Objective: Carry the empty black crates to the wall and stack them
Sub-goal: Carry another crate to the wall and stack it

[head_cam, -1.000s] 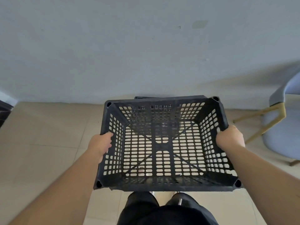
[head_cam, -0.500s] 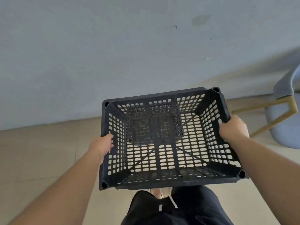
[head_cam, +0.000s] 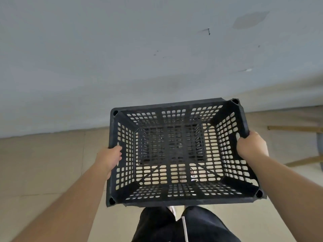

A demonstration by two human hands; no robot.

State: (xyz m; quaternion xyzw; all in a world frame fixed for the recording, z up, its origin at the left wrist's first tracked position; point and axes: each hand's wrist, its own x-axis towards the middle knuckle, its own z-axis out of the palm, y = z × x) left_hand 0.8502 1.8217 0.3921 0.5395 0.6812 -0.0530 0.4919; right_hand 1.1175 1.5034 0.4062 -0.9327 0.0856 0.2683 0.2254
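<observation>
Dark shape under the mesh bottom: indistinct. Wooden legs (head_cam: pixel 297 128): cut off at the right edge. Black crate (head_cam: pixel 174 200): empty, held aloft near the wall (head_cam: pixel 122 58), between the hands. Left hand (head_cam: pixel 111 158) grips its left rim, right hand (head_cam: pixel 250 145) its right rim.

I log: left hand (head_cam: pixel 111 157) and right hand (head_cam: pixel 250 145) bare, forearms (head_cam: pixel 70 198) bare to the frame edge. Black legwear (head_cam: pixel 208 226) on both legs; thin white cord or stripe (head_cam: pixel 185 228) between them, which I cannot tell.

Black slotted crate (head_cam: pixel 176 151), pale grey wall (head_cam: pixel 122 58), beige tiled floor (head_cam: pixel 43 163).
</observation>
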